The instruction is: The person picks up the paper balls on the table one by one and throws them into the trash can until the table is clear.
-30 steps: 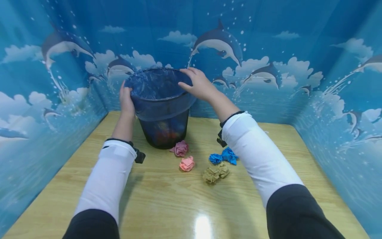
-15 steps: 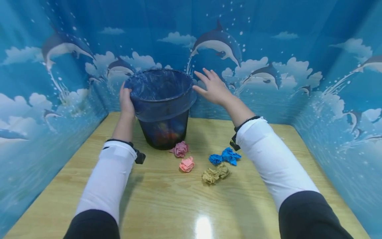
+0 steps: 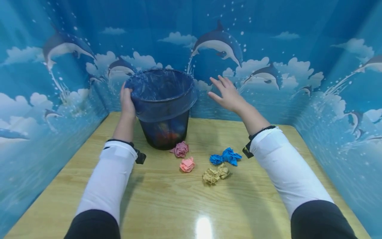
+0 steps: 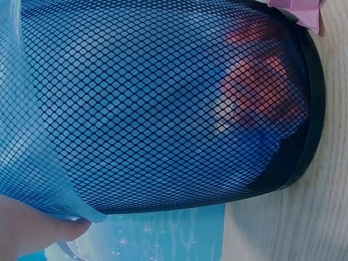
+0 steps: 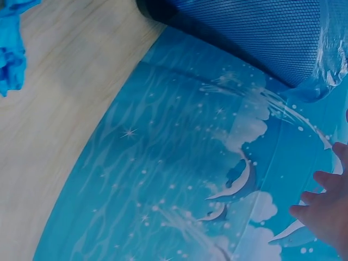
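Observation:
A black mesh wastebasket (image 3: 158, 132) stands upright at the back of the table, a blue translucent bag (image 3: 161, 111) folded over its rim. Crumpled red and blue pieces show through the mesh in the left wrist view. My left hand (image 3: 127, 103) grips the basket's left rim, thumb over the edge; part of its fingers is hidden behind the basket. To the right of the basket, my right hand (image 3: 228, 96) hangs in the air, fingers spread, touching nothing. A mauve paper ball (image 3: 180, 149) lies by the basket's base, with a pink paper ball (image 3: 187, 164) just in front.
Two crumpled blue papers (image 3: 229, 156) and two tan paper balls (image 3: 211, 176) lie on the wooden table (image 3: 167, 205), right of the pink one. A dolphin-printed blue curtain (image 3: 268, 39) encloses the back and both sides.
My right hand has let go of the basket's right rim and moved away to the right. My left hand stays on the left rim; the basket and paper balls have not moved.

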Motion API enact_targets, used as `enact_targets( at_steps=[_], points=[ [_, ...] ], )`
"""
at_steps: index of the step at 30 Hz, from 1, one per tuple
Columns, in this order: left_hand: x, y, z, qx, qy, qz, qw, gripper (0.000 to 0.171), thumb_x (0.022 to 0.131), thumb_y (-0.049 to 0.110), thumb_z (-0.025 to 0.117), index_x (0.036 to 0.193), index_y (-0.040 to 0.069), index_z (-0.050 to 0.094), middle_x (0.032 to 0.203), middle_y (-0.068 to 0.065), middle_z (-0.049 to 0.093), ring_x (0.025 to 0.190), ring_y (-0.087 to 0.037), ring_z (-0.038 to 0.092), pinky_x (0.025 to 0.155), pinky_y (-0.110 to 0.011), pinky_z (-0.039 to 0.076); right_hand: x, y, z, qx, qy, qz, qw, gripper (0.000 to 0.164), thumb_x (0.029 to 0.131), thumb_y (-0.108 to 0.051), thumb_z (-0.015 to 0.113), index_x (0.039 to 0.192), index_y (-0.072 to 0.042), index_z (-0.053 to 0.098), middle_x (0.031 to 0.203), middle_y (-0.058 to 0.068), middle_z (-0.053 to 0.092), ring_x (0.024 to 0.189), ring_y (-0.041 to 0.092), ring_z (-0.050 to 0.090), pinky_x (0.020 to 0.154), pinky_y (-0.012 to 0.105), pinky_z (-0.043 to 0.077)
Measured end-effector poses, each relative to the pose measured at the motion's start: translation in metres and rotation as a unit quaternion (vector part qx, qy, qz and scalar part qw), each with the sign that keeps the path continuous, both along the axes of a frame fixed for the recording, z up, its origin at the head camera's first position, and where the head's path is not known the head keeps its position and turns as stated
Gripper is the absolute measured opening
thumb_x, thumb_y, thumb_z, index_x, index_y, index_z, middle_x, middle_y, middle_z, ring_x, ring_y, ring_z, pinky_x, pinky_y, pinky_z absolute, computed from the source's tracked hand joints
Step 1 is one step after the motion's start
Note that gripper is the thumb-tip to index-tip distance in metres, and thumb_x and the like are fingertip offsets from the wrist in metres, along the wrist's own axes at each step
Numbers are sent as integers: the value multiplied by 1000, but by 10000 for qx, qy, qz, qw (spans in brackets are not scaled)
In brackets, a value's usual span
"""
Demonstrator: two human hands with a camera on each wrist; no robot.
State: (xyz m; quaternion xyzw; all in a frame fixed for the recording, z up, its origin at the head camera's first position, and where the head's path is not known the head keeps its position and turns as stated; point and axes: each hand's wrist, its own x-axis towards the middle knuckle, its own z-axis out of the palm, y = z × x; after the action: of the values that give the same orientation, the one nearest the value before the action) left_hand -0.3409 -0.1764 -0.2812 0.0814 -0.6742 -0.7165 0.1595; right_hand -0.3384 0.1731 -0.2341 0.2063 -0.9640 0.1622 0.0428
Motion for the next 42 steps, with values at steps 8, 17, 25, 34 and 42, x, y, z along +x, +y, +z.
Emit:
enact_targets(
  at_steps=[8,17,25,34,42],
  points=[
    [0,-2,-3,6,106,-56,9999,62,96,34,29,156,31,13,163,9,4,150,-11,3,120,-33,8,8,19,-15,120,-64,-74,9999,68,101,-46,41,157,-23,11,163,14,1,149,39,-4,115,63,8],
    [1,0,-1,75,-75,-7,9999,61,96,31,28,156,31,14,164,8,5,150,-11,4,120,-32,9,19,38,-33,29,-284,-214,9994,70,101,-45,42,158,-22,8,163,16,-2,148,40,-6,114,65,7],
    [3,-1,-1,63,21,-49,10000,61,97,32,28,156,30,14,164,8,5,150,-11,4,120,-30,8,30,54,-48,82,-338,-206,9992,70,101,-42,44,157,-21,9,163,16,-3,148,41,-5,112,67,9],
    [3,-1,0,68,43,-58,10000,62,97,31,29,157,28,14,163,8,6,150,-11,5,120,-30,10,40,68,-72,87,-464,-216,9986,68,101,-37,48,157,-15,15,162,19,0,147,45,-3,111,68,10],
    [2,0,1,167,-29,-16,9999,61,97,31,30,156,30,15,163,9,5,150,-10,4,120,-30,10,56,78,-88,155,-305,35,9994,66,101,-33,50,155,-10,21,160,23,10,145,48,7,110,67,16]
  ],
)
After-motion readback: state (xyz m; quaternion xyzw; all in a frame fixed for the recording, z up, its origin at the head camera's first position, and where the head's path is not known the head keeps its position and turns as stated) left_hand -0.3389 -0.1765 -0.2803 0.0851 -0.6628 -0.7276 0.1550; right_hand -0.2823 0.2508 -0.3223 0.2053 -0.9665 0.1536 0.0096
